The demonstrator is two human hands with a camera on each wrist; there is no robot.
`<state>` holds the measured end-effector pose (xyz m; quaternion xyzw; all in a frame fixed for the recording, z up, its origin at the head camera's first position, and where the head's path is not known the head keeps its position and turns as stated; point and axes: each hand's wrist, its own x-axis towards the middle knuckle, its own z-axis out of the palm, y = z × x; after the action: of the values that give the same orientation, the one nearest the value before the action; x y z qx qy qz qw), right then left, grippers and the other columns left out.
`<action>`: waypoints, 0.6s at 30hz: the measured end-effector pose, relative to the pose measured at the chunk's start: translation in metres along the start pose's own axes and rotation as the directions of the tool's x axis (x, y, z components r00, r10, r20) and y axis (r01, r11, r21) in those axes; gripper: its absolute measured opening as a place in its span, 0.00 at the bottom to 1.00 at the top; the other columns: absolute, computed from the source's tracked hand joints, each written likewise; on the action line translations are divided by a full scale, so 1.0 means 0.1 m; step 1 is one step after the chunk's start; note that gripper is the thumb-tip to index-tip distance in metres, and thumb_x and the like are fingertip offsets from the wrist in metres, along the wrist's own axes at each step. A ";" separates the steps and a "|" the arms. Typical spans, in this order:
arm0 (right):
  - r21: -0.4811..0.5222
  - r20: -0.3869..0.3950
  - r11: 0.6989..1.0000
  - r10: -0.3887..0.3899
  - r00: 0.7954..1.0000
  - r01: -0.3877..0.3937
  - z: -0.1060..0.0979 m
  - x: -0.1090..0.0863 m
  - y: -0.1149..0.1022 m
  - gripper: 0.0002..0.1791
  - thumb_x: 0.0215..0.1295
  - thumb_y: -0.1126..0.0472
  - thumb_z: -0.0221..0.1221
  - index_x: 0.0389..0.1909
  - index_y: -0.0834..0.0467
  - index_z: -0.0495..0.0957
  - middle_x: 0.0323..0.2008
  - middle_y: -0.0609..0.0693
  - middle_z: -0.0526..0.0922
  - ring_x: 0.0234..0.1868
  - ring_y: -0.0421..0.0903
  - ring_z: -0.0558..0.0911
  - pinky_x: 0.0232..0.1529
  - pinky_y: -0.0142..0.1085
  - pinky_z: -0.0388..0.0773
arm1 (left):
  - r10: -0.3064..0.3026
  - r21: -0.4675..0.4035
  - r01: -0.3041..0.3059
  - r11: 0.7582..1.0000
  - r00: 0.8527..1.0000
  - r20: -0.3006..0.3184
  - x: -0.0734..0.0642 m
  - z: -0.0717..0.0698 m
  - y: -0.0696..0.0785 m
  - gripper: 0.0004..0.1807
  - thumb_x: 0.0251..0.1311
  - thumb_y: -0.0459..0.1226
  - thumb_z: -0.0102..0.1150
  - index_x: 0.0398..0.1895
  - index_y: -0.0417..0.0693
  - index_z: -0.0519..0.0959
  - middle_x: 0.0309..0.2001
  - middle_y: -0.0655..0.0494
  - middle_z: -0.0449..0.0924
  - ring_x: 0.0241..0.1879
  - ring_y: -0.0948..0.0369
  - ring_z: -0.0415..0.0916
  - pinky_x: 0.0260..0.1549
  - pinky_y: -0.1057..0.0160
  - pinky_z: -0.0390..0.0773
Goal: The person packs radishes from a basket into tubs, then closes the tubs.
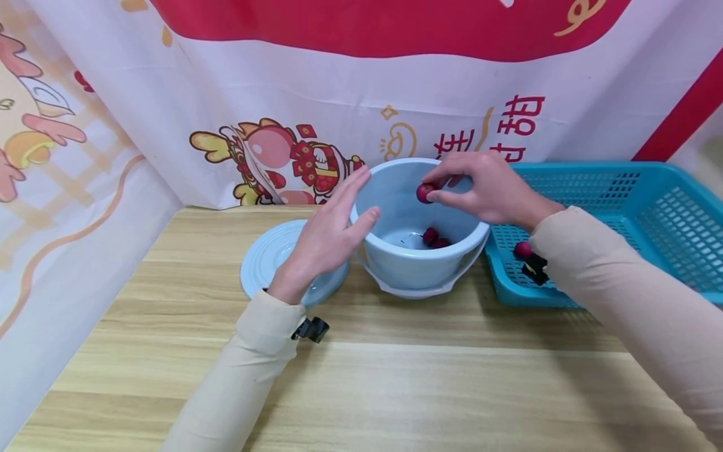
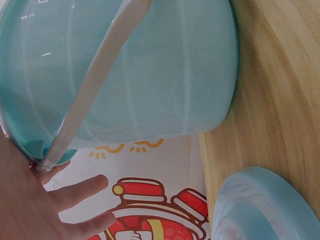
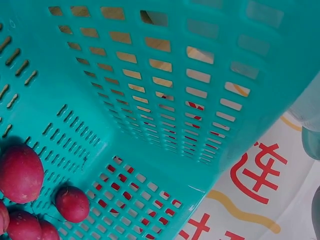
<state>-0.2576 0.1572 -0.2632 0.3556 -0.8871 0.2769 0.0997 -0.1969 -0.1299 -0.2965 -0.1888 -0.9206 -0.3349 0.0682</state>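
A light blue bucket (image 1: 415, 271) with a pale carrying handle (image 2: 95, 75) stands at the middle of the table. My right hand (image 1: 491, 188) pinches a small red radish (image 1: 425, 193) between thumb and fingers, over the bucket's opening near its right rim. Below it, dark red radishes (image 1: 430, 236) lie on the bucket's bottom. At the left rim my left hand (image 1: 330, 235) is held with its fingers straight and spread, right beside the bucket's wall. Several more radishes (image 3: 72, 204) lie in a teal slotted basket (image 3: 150, 185), under my right forearm.
The bucket's round light blue lid (image 1: 260, 263) lies on the wooden table (image 1: 395, 389), left of the bucket and partly under my left hand. The teal basket's rim (image 1: 587, 168) rises close at the bucket's right. A printed cloth (image 1: 316, 81) hangs behind everything.
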 end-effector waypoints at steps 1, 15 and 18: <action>0.001 0.003 1.000 0.004 1.000 -0.005 0.00 0.00 0.00 0.23 0.60 0.61 0.76 0.58 0.56 0.88 0.53 0.55 0.90 0.53 0.53 0.89 0.52 0.55 0.89 | -0.001 -0.001 0.001 1.000 1.000 -0.001 0.00 0.00 0.00 0.41 0.75 0.61 0.42 0.87 0.65 0.51 0.88 0.68 0.45 0.85 0.54 0.53 0.77 0.33 0.62; 0.011 0.023 1.000 0.014 1.000 -0.014 -0.02 0.00 -0.02 0.21 0.62 0.64 0.74 0.57 0.56 0.88 0.54 0.55 0.90 0.54 0.53 0.88 0.55 0.55 0.88 | -0.004 -0.001 0.004 1.000 1.000 -0.001 0.00 0.00 0.00 0.40 0.75 0.62 0.42 0.87 0.66 0.51 0.88 0.69 0.45 0.85 0.54 0.52 0.78 0.33 0.62; 0.012 0.023 1.000 0.015 1.000 -0.015 -0.02 0.00 -0.01 0.21 0.62 0.63 0.74 0.57 0.55 0.88 0.54 0.55 0.90 0.55 0.54 0.88 0.55 0.55 0.88 | -0.004 -0.002 0.004 1.000 1.000 -0.003 0.00 0.00 0.00 0.40 0.75 0.61 0.42 0.87 0.66 0.51 0.88 0.68 0.46 0.85 0.54 0.53 0.77 0.33 0.62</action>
<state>-0.2569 0.1574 -0.2611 0.3526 -0.8891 0.2791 0.0854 -0.1970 -0.1296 -0.2965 -0.1865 -0.9205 -0.3364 0.0684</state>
